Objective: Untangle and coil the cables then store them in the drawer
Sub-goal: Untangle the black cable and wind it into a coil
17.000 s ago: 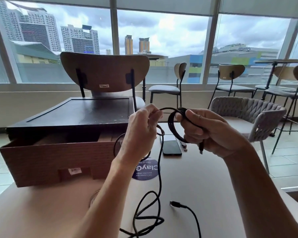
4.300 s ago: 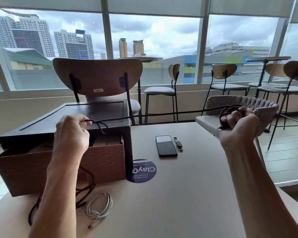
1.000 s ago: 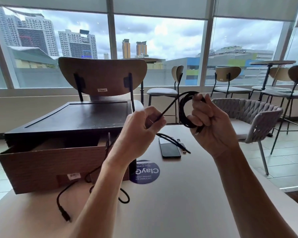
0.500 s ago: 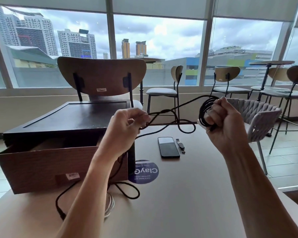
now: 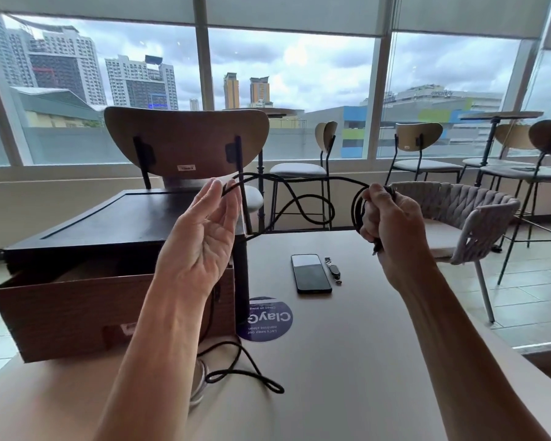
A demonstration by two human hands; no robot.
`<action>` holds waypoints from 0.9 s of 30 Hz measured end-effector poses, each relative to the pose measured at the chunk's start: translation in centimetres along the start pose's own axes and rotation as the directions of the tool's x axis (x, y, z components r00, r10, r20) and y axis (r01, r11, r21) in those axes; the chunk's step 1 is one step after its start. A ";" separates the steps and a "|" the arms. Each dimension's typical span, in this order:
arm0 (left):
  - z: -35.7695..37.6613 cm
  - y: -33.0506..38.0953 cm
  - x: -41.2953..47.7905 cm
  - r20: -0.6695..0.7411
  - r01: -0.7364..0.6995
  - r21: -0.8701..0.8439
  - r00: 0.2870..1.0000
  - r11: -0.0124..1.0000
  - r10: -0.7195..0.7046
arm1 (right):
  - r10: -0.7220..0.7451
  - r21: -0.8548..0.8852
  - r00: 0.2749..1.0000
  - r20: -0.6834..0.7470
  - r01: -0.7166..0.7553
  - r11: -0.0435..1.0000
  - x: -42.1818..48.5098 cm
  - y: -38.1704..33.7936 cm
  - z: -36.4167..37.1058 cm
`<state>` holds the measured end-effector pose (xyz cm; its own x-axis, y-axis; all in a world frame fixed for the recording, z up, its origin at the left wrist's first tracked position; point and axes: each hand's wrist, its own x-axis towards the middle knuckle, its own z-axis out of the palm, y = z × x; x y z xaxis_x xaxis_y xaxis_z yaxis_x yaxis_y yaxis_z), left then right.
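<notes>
My right hand grips a coil of black cable above the table's far side. From the coil the cable sags in a loop and runs over the fingertips of my left hand, which is raised palm toward me with straight fingers. The cable's tail drops behind my left forearm and lies looped on the table. A white coiled cable peeks out beside that forearm. The brown wooden drawer stands pulled out of a dark cabinet at the left.
A black phone and a small watch lie mid-table, with a round purple sticker nearer me. A wooden chair stands behind the cabinet and a woven grey chair at the table's right edge.
My left hand has let go its pinch and turned palm up with fingers straight, the cable now lying over them. My right hand with the coil has shifted slightly left.
</notes>
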<state>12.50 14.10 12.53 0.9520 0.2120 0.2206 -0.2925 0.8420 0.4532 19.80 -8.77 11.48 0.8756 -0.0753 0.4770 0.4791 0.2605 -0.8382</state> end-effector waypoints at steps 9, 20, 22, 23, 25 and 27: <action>0.5 -5.6 -0.5 0.370 -0.396 0.906 0.913 0.148 0.174 | -0.061 -0.023 0.977 0.205 0.067 0.998 -1.1 -1.2 0.9; 0.2 -3.3 -0.3 0.428 -0.446 0.879 0.894 0.171 0.130 | -0.103 -0.095 0.980 -0.172 0.088 0.992 0.2 0.3 -0.6; 0.1 -2.5 -0.3 0.388 -0.416 0.875 0.908 0.247 0.156 | -0.107 -0.089 0.968 -0.226 0.089 0.992 0.4 0.6 -0.8; 0.0 -2.0 -0.3 0.363 -0.395 0.878 0.917 0.270 0.162 | -0.106 -0.082 0.963 -0.248 0.088 0.993 0.5 0.7 -1.0; -0.1 -0.8 -0.4 0.311 -0.358 0.861 0.933 0.362 0.182 | -0.097 -0.071 0.954 -0.284 0.080 0.994 0.7 0.9 -1.4; -0.5 0.4 -0.3 0.207 -0.298 0.796 0.952 0.526 0.225 | -0.091 -0.059 0.946 -0.311 0.076 0.995 0.8 1.0 -1.6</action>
<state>12.12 14.62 12.19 0.8220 0.2883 0.4911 -0.5089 -0.0150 0.8607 21.12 -10.09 10.60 0.8039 -0.3942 0.4454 0.5471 0.1965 -0.8137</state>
